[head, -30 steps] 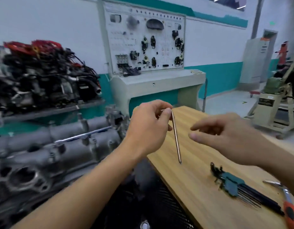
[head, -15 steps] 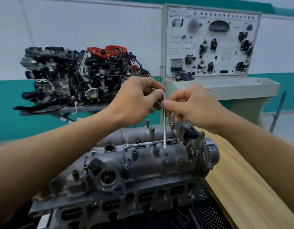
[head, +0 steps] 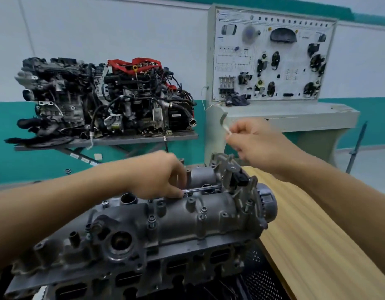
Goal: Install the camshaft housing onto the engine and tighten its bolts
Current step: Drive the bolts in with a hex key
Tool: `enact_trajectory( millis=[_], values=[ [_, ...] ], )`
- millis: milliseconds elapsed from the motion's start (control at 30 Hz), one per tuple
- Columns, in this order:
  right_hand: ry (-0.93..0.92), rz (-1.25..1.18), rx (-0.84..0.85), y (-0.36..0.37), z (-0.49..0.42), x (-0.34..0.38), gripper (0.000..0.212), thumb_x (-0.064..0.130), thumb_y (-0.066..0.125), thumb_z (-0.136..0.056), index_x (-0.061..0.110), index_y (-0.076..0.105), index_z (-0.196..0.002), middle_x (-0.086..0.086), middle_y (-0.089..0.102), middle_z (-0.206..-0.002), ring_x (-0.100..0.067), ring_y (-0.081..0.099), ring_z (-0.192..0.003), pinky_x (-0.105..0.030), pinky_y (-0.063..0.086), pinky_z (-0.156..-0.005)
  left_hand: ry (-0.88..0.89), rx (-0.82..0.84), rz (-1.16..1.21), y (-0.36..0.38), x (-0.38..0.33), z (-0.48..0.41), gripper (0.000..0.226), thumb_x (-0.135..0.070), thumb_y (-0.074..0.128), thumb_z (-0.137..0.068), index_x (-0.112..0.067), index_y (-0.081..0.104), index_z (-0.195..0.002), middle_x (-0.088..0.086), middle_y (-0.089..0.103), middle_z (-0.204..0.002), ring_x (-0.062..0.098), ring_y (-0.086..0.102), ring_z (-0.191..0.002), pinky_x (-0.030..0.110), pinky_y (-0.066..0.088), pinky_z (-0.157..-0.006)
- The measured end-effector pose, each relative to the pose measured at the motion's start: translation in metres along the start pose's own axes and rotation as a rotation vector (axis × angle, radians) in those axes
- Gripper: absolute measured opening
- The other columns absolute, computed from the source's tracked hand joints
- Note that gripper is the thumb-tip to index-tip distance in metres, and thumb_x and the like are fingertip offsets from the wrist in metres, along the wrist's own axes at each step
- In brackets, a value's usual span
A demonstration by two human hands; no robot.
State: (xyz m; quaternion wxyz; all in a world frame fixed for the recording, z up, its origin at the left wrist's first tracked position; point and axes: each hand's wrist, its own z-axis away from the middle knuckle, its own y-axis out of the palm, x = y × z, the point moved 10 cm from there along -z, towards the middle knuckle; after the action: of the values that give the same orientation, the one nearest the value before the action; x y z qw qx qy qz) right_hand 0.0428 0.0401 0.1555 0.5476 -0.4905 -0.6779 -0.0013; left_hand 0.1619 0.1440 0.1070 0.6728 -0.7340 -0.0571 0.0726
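Camshaft housing point(head: 176, 215) seated on the engine point(head: 143, 278), left of the desk point(head: 317, 245). Left hand point(head: 159, 176) pinches the ratchet bar point(head: 202, 189) lying atop the housing, probably steadying it. Right hand point(head: 258, 144), above the housing's right end, pinches a blurred slim tool point(head: 225, 124).

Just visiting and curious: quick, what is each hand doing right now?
Left hand: fingers curled round the wrench.
Right hand: pinching a thin metal rod, blurred.

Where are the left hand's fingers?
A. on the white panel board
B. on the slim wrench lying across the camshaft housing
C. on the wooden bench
B: the left hand pinches the end of the slim wrench lying on the camshaft housing.
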Motion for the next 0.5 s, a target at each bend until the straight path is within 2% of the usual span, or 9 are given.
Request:
enact_trajectory(
  millis=[100,200,267,367,500],
  values=[
    [-0.161,0.369,0.177,0.033,0.012,0.016,0.020,0.016,0.062,-0.090,0.015,0.067,-0.072,-0.001,0.061,-0.060,-0.004,0.046,-0.045,-0.020,0.042,-0.047,-0.027,0.087,-0.087,0.018,0.005,0.000,0.008,-0.023,0.067,-0.087,-0.027,0.074,-0.089,-0.018,0.060,-0.066,-0.002,0.055,-0.063,0.015,0.039,-0.058],
    [-0.247,0.590,0.229,0.056,0.013,0.023,0.015,0.018,0.067,-0.085,0.019,0.069,-0.070,0.003,0.061,-0.061,-0.015,0.059,-0.060,-0.031,0.051,-0.057,-0.060,0.114,-0.204,0.019,0.010,-0.004,0.006,-0.030,0.068,-0.088,-0.026,0.065,-0.085,-0.010,0.061,-0.078,0.015,0.054,-0.076,0.026,0.042,-0.065],
    [-0.256,0.699,0.274,0.068,0.008,0.021,0.011,0.020,0.069,-0.082,0.021,0.068,-0.071,0.003,0.061,-0.064,-0.021,0.061,-0.065,-0.031,0.050,-0.057,-0.087,0.155,-0.241,0.020,0.016,-0.004,0.012,-0.033,0.068,-0.088,-0.028,0.060,-0.082,-0.005,0.065,-0.085,0.021,0.058,-0.082,0.031,0.049,-0.071],
    [-0.299,0.841,0.342,0.089,0.001,0.017,0.022,0.019,0.069,-0.077,0.019,0.056,-0.059,0.001,0.058,-0.062,-0.024,0.058,-0.063,-0.030,0.042,-0.051,-0.071,0.224,-0.248,0.025,0.021,0.001,0.012,-0.022,0.066,-0.088,-0.032,0.060,-0.085,-0.003,0.069,-0.092,0.023,0.063,-0.088,0.036,0.055,-0.081],
    [-0.296,0.951,0.384,0.105,-0.010,0.012,0.005,0.018,0.068,-0.075,0.015,0.066,-0.072,-0.005,0.060,-0.068,-0.027,0.060,-0.065,-0.034,0.050,-0.053,-0.105,0.129,-0.222,0.024,0.029,0.003,0.016,-0.025,0.066,-0.088,-0.026,0.051,-0.094,-0.006,0.055,-0.088,0.022,0.055,-0.086,0.034,0.045,-0.072]
  ],
)
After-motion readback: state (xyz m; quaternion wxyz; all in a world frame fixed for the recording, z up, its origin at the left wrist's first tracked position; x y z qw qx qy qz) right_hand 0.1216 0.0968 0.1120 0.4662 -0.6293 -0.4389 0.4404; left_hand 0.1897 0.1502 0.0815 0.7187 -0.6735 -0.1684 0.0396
